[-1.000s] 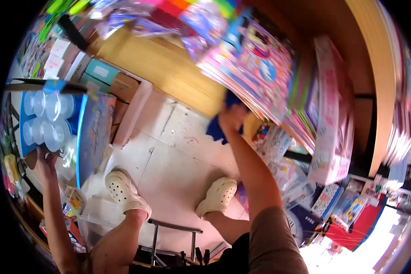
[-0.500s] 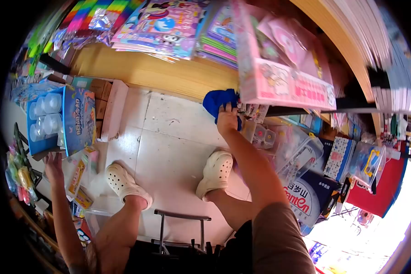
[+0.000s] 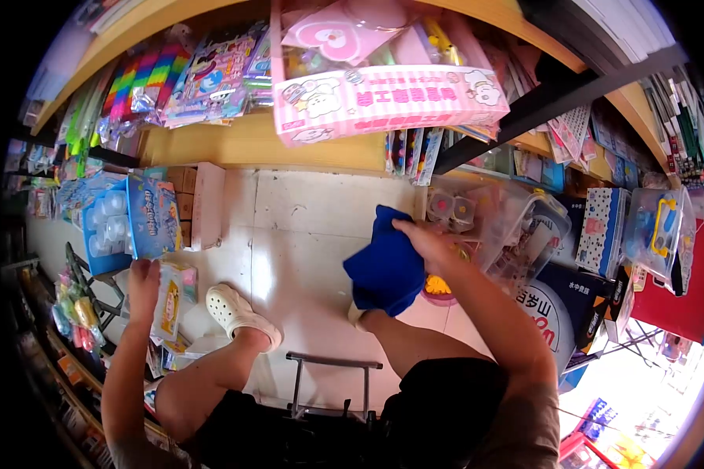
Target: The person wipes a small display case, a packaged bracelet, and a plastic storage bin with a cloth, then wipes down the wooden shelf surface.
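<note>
A blue cloth (image 3: 391,270) hangs from my right hand (image 3: 430,246), its upper right edge pinched between the fingers. It hangs over the floor and hides most of my right clog. My left hand (image 3: 143,285) is closed, fingers curled, at the lower edge of a blue display box (image 3: 153,217) holding clear-lidded cups. Whether those fingers grip the box edge cannot be made out. Above the cloth, a pink striped box (image 3: 399,98) with bagged items juts out from the shelf.
Packaged stationery (image 3: 211,78) lies on the wooden shelf (image 3: 242,141). At right stand clear plastic bins (image 3: 516,227) and a dark carton (image 3: 540,313). A folding stool frame (image 3: 332,361) sits between my legs on the tiled floor (image 3: 293,234). A black shelf post (image 3: 555,102) slants at upper right.
My right hand has drawn the blue cloth from the shelf edge down towards me, and it now hangs spread out. My left hand's fingers, spread before, are curled. The view has shifted.
</note>
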Demonstrator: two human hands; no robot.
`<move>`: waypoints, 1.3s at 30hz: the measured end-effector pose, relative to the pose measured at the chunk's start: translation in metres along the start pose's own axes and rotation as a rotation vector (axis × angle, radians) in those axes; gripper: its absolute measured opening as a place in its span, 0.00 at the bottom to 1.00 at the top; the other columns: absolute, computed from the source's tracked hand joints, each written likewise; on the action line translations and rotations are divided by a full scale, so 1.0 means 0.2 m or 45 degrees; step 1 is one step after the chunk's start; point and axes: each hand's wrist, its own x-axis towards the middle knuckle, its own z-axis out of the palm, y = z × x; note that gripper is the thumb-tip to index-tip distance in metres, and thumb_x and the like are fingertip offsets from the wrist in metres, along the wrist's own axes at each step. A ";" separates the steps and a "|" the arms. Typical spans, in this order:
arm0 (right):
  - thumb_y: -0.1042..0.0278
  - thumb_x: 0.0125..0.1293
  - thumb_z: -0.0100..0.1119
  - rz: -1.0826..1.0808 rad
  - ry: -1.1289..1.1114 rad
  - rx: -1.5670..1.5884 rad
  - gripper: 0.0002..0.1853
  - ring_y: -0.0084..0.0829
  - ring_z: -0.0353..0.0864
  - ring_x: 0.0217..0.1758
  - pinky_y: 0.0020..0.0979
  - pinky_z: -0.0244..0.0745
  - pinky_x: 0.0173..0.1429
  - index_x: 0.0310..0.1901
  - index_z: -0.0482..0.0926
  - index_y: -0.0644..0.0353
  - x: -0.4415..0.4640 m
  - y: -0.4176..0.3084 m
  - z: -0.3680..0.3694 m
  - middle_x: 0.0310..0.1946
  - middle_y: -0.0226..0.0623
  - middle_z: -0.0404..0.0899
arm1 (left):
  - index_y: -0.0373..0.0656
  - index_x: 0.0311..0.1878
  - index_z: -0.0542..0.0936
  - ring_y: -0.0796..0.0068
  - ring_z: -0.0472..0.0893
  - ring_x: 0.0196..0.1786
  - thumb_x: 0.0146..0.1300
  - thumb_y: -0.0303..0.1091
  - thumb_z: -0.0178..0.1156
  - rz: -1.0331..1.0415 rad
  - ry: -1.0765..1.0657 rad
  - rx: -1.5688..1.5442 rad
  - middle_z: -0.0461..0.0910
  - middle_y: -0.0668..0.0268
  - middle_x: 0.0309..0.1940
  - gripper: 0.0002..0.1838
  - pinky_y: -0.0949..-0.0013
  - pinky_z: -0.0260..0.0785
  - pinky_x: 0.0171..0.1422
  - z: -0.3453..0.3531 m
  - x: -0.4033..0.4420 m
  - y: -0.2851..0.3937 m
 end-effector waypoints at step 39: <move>0.52 0.57 0.61 -0.900 -0.069 -0.745 0.41 0.37 0.75 0.50 0.34 0.70 0.55 0.63 0.51 0.66 0.51 -0.44 0.17 0.51 0.50 0.71 | 0.35 0.40 0.78 0.46 0.76 0.41 0.52 0.30 0.57 0.708 -0.134 0.142 0.76 0.48 0.37 0.12 0.54 0.68 0.44 0.80 0.13 0.67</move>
